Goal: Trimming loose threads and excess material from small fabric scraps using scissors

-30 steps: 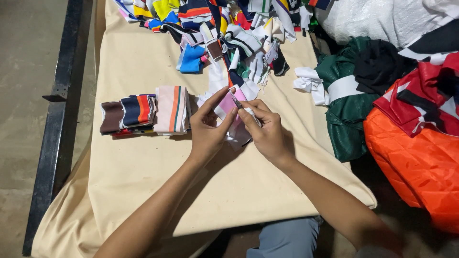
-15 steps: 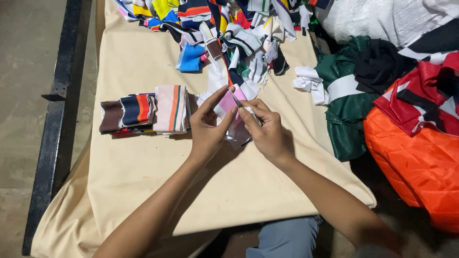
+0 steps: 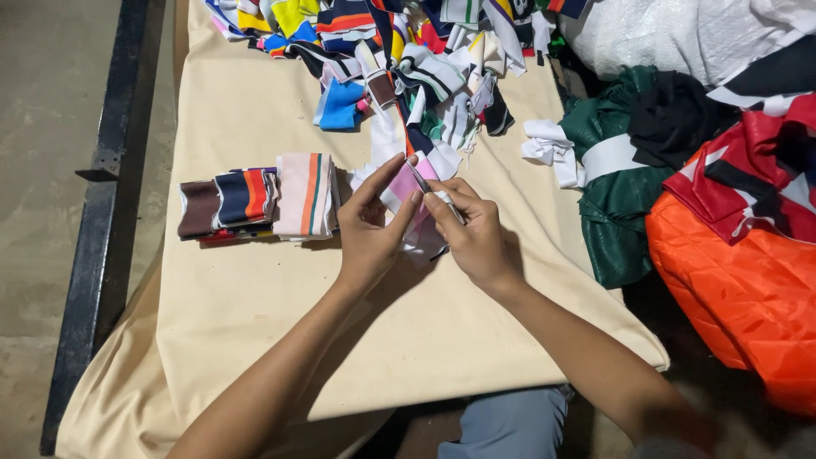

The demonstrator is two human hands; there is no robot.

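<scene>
Pink-and-white fabric strip (image 3: 406, 189) pinched in both hands' grip, left hand (image 3: 370, 234), right hand (image 3: 474, 234), beside folded stack (image 3: 259, 200).

Small pink-and-white striped fabric strip (image 3: 406, 189), knit like a collar rib, held up off the cream cloth near the table's middle. Upper end pinched between fingertips, lower end hanging limp and crumpled toward the near edge. Just right of a folded stack, near side of the loose pile.
</scene>
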